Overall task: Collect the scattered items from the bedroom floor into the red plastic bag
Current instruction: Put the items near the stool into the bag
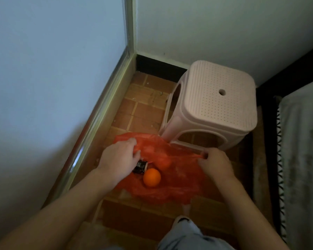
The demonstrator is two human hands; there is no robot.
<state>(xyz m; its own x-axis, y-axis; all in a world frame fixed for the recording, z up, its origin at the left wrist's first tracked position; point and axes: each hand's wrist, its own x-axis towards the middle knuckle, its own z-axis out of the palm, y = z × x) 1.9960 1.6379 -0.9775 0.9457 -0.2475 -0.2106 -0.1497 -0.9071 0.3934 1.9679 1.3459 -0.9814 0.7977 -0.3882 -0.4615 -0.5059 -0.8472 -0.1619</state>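
Single head-worn wide-angle view, looking steeply down and forward, close over both hands, brown tiled floor [145,112] ahead, room corner at far centre

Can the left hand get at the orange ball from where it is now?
Probably yes. The ball lies uncovered in the red bag's open mouth, just beside the left hand. But that hand grips the bag's edge, so it must let go first.

Red bag [172,188], orange fruit [151,177], pink dotted stool [219,98], terracotta tiled floor [143,112].
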